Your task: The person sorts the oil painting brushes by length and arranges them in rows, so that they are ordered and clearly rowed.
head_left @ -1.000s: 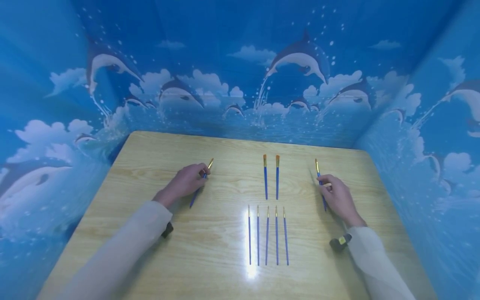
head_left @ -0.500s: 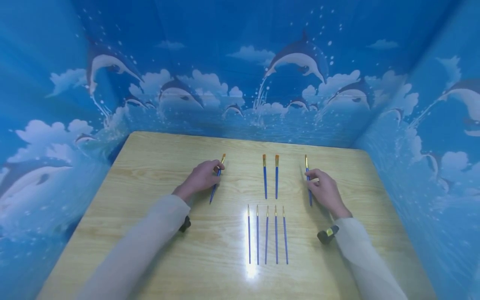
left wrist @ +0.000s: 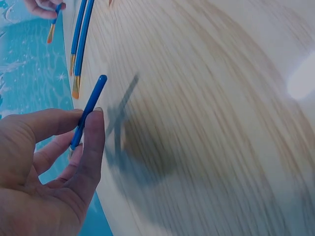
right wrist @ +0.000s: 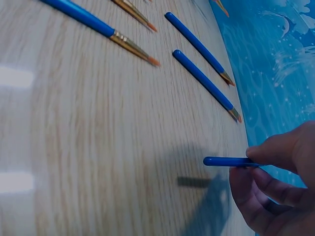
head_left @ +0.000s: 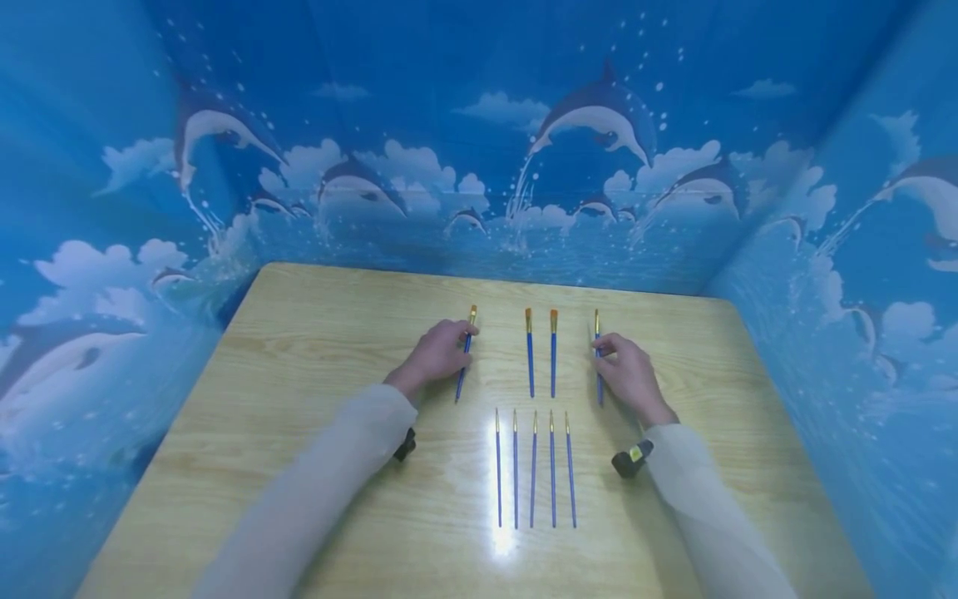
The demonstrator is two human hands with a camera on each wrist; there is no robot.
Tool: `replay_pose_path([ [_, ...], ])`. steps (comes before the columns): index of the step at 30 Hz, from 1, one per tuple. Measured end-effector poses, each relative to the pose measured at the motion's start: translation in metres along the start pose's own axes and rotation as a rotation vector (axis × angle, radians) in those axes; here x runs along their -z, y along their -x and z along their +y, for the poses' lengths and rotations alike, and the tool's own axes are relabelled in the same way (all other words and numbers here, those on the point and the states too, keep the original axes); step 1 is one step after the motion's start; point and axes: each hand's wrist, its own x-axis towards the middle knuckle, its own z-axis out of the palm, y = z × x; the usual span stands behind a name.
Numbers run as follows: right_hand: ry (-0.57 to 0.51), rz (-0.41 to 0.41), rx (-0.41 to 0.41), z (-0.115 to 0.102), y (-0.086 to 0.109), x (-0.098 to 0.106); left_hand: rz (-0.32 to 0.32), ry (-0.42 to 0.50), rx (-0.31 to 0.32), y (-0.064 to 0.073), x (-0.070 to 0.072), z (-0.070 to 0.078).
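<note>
My left hand (head_left: 437,356) pinches a blue-handled paintbrush (left wrist: 91,110) between thumb and fingers, its bristle end pointing to the far side of the table. Over on the right, my right hand (head_left: 629,373) pinches another blue paintbrush (right wrist: 226,161), also bristles away from me. Both held brushes cast shadows on the wood just below them. Between the hands lie two flat paintbrushes (head_left: 530,353) side by side with orange bristles. Nearer to me a row of several thin paintbrushes (head_left: 534,470) lies parallel, tips pointing away.
The wooden table (head_left: 314,333) has rounded far corners. Blue curtains (head_left: 464,225) printed with dolphins and clouds surround it at the back and both sides. A bright light reflection (head_left: 503,541) shows near the thin brushes.
Both hands have moved inward toward the two flat brushes, the left going right and the right going left, each carrying its brush. The held brushes have turned more upright in the head view.
</note>
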Motion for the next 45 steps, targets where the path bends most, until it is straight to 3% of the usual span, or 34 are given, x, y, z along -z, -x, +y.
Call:
replay_pose_path([
  [8, 0.015, -0.005, 0.006, -0.013, -0.004, -0.01, -0.005, -0.04, -0.019, -0.008, -0.017, 0.017],
  [20, 0.054, -0.042, 0.009, -0.022, -0.016, -0.022, 0.007, 0.051, 0.052, -0.018, -0.038, 0.042],
  [26, 0.077, -0.056, 0.015, -0.024, -0.018, -0.029, 0.014, 0.064, 0.046, -0.022, -0.047, 0.048],
  [37, 0.171, -0.056, 0.044, -0.028, -0.021, -0.034, 0.019, 0.076, 0.121, -0.022, -0.056, 0.062],
  [45, 0.174, -0.06, 0.029, -0.025, -0.02, -0.037, 0.04, 0.06, 0.149, -0.025, -0.064, 0.065],
])
